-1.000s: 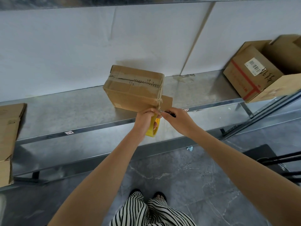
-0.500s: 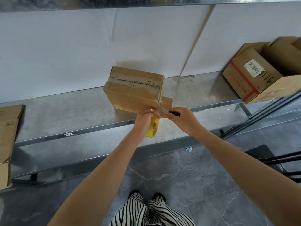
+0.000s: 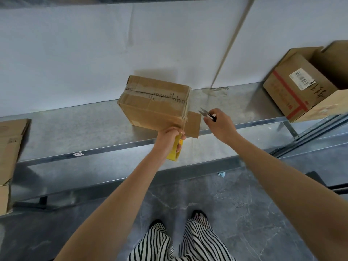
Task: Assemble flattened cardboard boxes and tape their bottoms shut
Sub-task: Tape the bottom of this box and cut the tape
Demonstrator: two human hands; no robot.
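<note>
A brown cardboard box (image 3: 154, 102) stands tilted on the metal shelf (image 3: 75, 132), its taped seam facing up and one flap (image 3: 193, 124) sticking out at the right. My left hand (image 3: 168, 137) grips a yellow tape roll (image 3: 174, 150) at the box's near right corner. My right hand (image 3: 220, 123) holds small snips (image 3: 206, 113), blades pointing left, a short way right of the flap and clear of the box.
An open box (image 3: 308, 85) with a red stripe and a barcode label leans at the shelf's right end. Flattened cardboard (image 3: 9, 151) lies at the left end. A white wall backs the shelf. Below me are grey floor tiles and striped trousers.
My right hand has drawn the snips away from the box corner, to the right and slightly up. My left hand and the tape roll stay at the corner.
</note>
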